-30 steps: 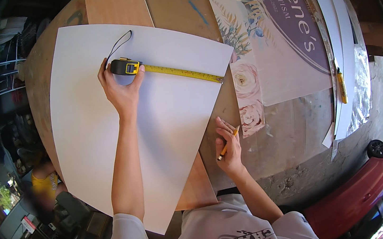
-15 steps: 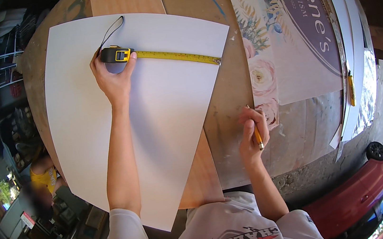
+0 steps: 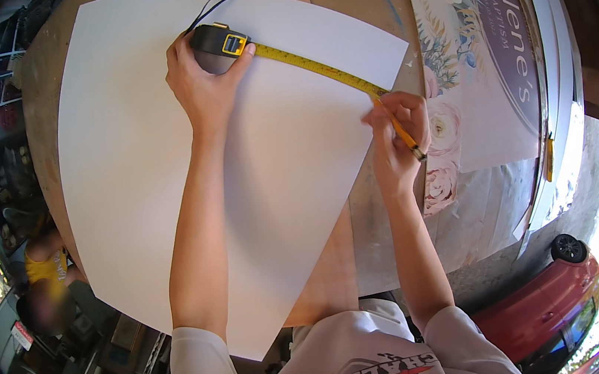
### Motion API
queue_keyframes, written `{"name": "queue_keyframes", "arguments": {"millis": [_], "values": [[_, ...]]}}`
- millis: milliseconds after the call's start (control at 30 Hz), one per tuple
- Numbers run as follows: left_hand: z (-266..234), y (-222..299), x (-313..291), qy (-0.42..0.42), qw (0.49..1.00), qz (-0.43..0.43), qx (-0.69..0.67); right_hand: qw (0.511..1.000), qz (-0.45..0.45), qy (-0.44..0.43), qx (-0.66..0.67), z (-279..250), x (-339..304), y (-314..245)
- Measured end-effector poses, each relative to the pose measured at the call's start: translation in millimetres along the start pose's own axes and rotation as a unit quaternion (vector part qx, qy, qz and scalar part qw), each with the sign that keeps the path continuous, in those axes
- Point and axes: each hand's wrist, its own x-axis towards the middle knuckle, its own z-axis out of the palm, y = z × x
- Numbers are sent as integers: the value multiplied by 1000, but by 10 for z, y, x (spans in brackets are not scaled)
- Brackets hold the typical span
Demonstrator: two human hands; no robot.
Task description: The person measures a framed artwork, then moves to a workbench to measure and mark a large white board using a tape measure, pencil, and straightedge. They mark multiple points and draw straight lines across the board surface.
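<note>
A large white sheet (image 3: 133, 170) lies on the table. Toward its far side, my left hand (image 3: 203, 86) grips a black and yellow tape measure (image 3: 210, 41), thumb at the mouth of the case. A black wrist strap loops off the case. The yellow blade (image 3: 323, 70) runs out across the sheet to its right edge. My right hand (image 3: 399, 133) holds a yellow pencil (image 3: 401, 128) between fingers and thumb. The pencil's front end is at the blade's far end, by the sheet's edge; whether it touches the sheet I cannot tell. My right fingers hide part of the blade's end.
A printed floral banner (image 3: 480, 75) covers the table's right side. Long white strips (image 3: 555, 43) and a yellow-handled cutter (image 3: 550, 158) lie at the right edge. A person in yellow (image 3: 46, 270) is at the left. A red car (image 3: 538, 300) stands beyond the table, lower right.
My right hand has moved up and left with the pencil, from beside the sheet to the end of the tape blade. The left hand still grips the tape measure. The whole view has shifted slightly.
</note>
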Motion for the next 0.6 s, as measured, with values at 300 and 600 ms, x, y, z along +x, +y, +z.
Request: {"name": "queue_keyframes", "arguments": {"millis": [300,600], "values": [[-14,-10,-33,-26,999,-23,7,999,-29,18,-40,324,159,115],[-3,-17,-47,-17,1000,-9,9,997,-16,1,-74,412,240,160]]}}
